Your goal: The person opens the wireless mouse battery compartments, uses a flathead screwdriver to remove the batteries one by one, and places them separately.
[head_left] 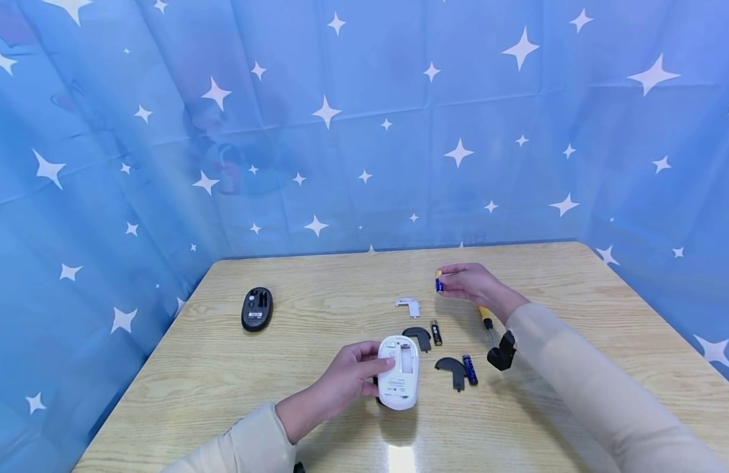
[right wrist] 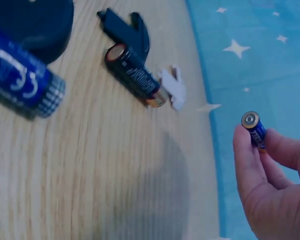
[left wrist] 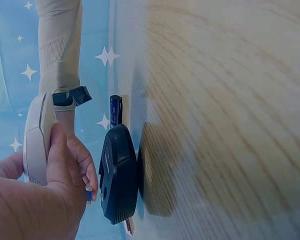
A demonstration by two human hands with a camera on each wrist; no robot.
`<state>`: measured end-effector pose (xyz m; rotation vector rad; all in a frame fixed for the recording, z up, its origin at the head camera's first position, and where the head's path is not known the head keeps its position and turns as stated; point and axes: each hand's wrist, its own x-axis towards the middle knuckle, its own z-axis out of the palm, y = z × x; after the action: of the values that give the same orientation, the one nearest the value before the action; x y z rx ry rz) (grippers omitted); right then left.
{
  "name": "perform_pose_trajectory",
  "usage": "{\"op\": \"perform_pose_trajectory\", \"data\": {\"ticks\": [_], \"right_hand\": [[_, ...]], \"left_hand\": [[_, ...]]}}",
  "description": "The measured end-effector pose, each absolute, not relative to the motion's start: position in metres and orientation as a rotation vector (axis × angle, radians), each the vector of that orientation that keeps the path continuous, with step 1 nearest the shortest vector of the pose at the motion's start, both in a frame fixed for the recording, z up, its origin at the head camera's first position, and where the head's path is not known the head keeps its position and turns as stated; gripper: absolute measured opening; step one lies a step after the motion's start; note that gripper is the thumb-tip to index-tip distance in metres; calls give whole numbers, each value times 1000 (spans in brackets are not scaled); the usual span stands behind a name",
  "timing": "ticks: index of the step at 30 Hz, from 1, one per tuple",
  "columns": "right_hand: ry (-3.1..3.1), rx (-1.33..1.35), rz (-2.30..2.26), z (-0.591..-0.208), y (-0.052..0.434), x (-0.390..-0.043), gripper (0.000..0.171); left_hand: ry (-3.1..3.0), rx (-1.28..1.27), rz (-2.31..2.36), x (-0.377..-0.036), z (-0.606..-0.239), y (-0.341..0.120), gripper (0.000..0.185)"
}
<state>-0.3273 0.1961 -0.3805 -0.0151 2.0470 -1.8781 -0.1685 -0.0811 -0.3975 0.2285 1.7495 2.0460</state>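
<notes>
Your left hand (head_left: 340, 384) grips the white mouse (head_left: 398, 372) by its left edge, belly up, low over the near middle of the bench (head_left: 317, 289), with its battery bay uncovered and, as far as the head view shows, vacant. Your right hand (head_left: 476, 286) pinches a blue battery (head_left: 438, 281) between thumb and fingertips, lifted over the far side of the bench, well apart from the mouse.

So the step in hand looks like fitting a cell into the mouse. The next move calls for bringing the battery down to the bay and turning it until it lies along the slot, the right pole at the right end (the pictures do not show the bay's markings, so check them).

The mouse's long axis runs roughly away from you, nose toward the backdrop. The battery stands nearly upright in your pinch in the head view, its metal end cap up and clear of your fingers.

Around the mouse lie a black battery (head_left: 436, 332), another blue battery (head_left: 469, 369), two dark covers (head_left: 418, 337), a white cover (head_left: 408, 305) and a screwdriver (head_left: 486, 319); a black mouse (head_left: 257, 309) sits apart at the left.
</notes>
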Motion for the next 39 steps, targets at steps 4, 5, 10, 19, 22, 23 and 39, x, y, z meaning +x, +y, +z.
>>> {"op": "perform_pose_trajectory", "data": {"ticks": [4, 5, 10, 19, 22, 23, 39], "right_hand": [[2111, 36, -1832, -388, 194, -332, 46], [2118, 45, -1829, -390, 194, -333, 45], [2149, 69, -1806, -397, 192, -335, 43], [2182, 108, -1757, -403, 187, -332, 41], [2214, 112, -1735, -403, 185, -331, 40], [2229, 104, -1722, -403, 184, -330, 40], [2311, 152, -1633, -410, 182, -334, 36]], "left_hand": [[1748, 234, 2042, -169, -397, -81, 36], [1749, 234, 2043, -169, -397, -82, 36], [1749, 231, 2049, -170, -396, -83, 37], [1778, 248, 2054, -179, -390, -90, 40], [1809, 258, 2044, -185, -386, -95, 40], [1821, 261, 2040, -187, -385, -97, 40], [1984, 79, 1987, -239, -393, -134, 39]]}}
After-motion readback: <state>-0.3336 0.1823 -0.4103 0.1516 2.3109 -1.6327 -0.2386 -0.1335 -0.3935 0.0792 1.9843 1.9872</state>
